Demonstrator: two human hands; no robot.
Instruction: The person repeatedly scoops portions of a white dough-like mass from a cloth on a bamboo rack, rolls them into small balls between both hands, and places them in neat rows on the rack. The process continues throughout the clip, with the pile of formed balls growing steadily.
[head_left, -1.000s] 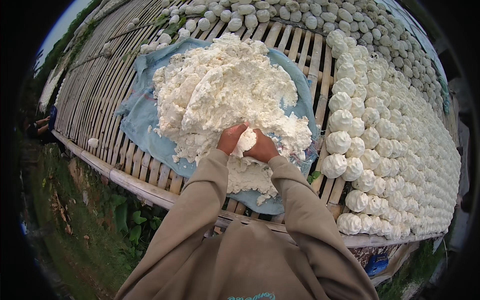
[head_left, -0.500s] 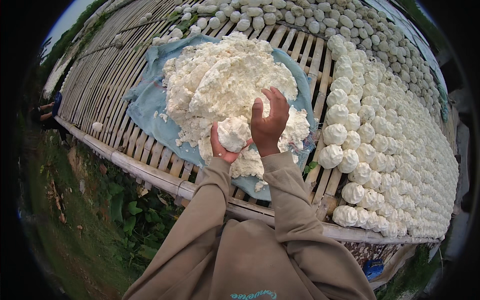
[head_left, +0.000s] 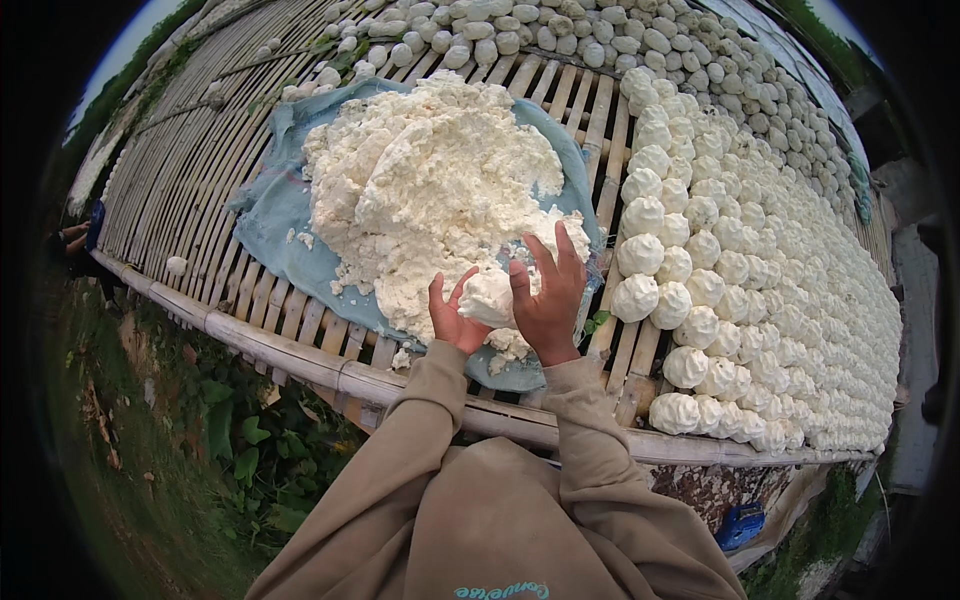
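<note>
A rounded white lump of crumbly, dough-like mash [head_left: 486, 297] is between my two hands, above the near edge of a big heap of the same mash [head_left: 430, 180]. My left hand [head_left: 457, 322] is palm up on its left side, fingers partly spread, cupping it from below. On the other side my right hand [head_left: 552, 300] has its thumb and palm against the lump, with the fingers raised and apart. The heap lies on a blue cloth [head_left: 270, 225] with loose crumbs around it. The contact under the lump is partly hidden.
Rows of shaped white balls [head_left: 700, 290] cover the right of the slatted bamboo platform [head_left: 200, 190]. Greyish, drier balls [head_left: 640, 40] lie along the back. One small white piece [head_left: 177, 266] sits far left. A bamboo pole [head_left: 300, 360] forms the near edge.
The lump has shifted from my left palm toward my right hand. My right hand has come lower and closer to it, and my left fingers have spread. The view has shifted slightly.
</note>
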